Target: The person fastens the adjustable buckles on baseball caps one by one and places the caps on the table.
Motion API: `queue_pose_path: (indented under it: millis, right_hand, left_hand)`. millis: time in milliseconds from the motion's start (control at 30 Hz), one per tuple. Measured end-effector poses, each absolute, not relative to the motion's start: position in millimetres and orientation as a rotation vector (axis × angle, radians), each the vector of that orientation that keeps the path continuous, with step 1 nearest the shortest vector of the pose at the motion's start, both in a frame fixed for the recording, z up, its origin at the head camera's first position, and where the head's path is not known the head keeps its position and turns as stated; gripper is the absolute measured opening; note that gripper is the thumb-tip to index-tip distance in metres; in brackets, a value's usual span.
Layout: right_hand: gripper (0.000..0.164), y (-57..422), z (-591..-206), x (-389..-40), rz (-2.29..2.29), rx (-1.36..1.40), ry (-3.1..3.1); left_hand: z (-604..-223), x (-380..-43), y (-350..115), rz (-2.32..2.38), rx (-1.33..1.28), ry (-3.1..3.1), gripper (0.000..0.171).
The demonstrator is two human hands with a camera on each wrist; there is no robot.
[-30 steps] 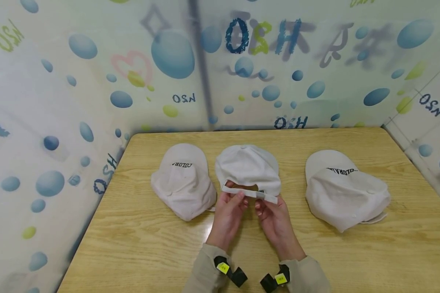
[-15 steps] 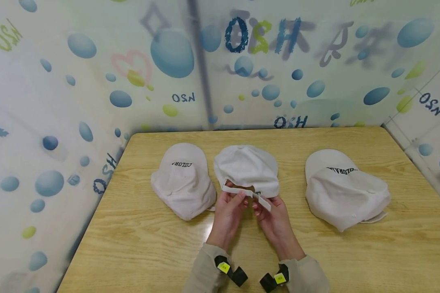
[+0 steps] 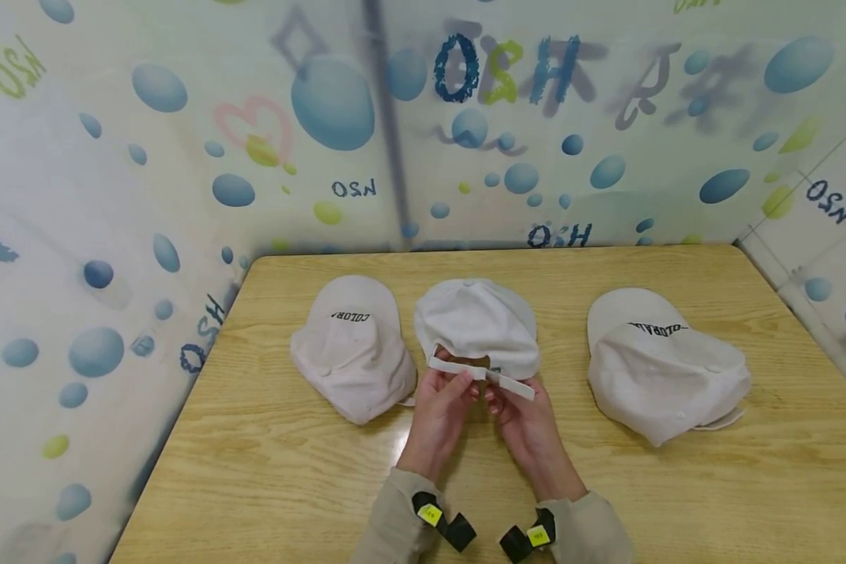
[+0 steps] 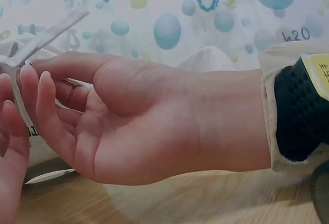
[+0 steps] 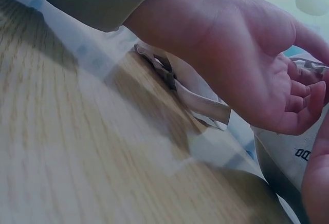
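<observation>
A white baseball cap (image 3: 475, 317) lies at the middle of the table with its back opening toward me. Across that opening runs its adjustment strap (image 3: 458, 367), whose loose end (image 3: 516, 386) sticks out to the right, past a small buckle. My left hand (image 3: 440, 415) pinches the strap left of the buckle, thumb on top. My right hand (image 3: 532, 427) has its fingers curled at the strap beside the buckle, partly hidden under the loose end. In the left wrist view, the strap end (image 4: 56, 31) points up above the fingertips.
Another pale cap with dark lettering (image 3: 356, 352) lies close on the left. A third lettered cap (image 3: 663, 364) lies farther right, its strap (image 5: 203, 103) showing in the right wrist view. Patterned walls (image 3: 479, 180) border the wooden table (image 3: 275, 478).
The strap's loose end swung down and inward, then back out to the right, and sits at an angle to the rest. My right fingers shifted slightly toward the buckle; the left hand stayed put.
</observation>
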State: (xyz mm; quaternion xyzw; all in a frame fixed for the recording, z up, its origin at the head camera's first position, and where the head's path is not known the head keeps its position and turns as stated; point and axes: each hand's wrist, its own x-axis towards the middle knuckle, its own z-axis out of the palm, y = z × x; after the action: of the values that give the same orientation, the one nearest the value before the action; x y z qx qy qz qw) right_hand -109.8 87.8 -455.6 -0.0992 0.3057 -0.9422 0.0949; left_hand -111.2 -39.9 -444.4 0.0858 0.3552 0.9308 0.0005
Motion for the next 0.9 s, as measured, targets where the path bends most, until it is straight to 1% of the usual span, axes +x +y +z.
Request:
queue_pose_path:
  millis: [200, 367, 533, 900]
  right_hand:
    - [0.013, 87.8, -456.9, -109.4, -2.773, -0.3, 0.901]
    - [0.013, 87.4, -457.8, -109.6, -2.754, -0.335, 0.943]
    - [0.011, 86.7, -456.9, -109.0, -2.738, -0.308, 1.003]
    - [0.014, 86.8, -457.6, -109.4, -2.741, -0.334, 1.021]
  left_hand:
    - [-445.7, -111.6, -39.1, 2.915, 0.266, 1.12, 0.024]
    - [-446.2, -112.0, -38.0, 2.904, 0.215, 1.166, 0.022]
    - [-446.7, -112.5, -37.8, 2.871, 0.186, 1.231, 0.02]
    - [-444.6, -111.1, -36.8, 2.825, 0.159, 1.308, 0.02]
